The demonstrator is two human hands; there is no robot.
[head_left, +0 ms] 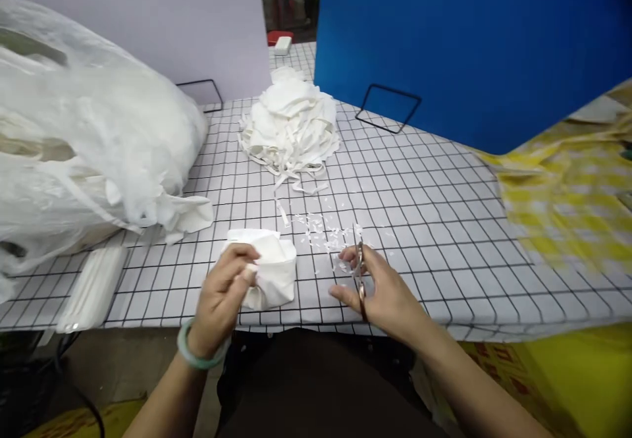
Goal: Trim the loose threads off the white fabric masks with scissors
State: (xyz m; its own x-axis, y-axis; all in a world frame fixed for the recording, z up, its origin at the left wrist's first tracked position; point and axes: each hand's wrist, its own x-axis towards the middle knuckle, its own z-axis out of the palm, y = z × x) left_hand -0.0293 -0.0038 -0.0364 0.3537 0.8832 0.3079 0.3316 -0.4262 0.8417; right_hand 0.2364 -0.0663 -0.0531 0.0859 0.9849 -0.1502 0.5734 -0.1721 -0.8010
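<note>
My left hand [227,286], with a pale green bangle at its wrist, pinches the edge of a piece of white cloth [272,265] near the table's front edge. The cloth looks creased, and part of it is hidden behind my fingers. To the right, my right hand [380,286] holds small scissors [361,273], their tips pointing away from me. Thumb and fingers sit at the scissor handles. Just beyond the scissors lie many tiny white snippets [328,230], scattered on the grid-patterned tablecloth [419,220].
A heap of white cloth pieces with straps [291,122] lies farther back. On the left bulges a large clear plastic bag [99,135] of white material. A blue panel [444,43] and a pale lilac panel [148,23] stand behind. Yellow checked cloth [567,188] lies right.
</note>
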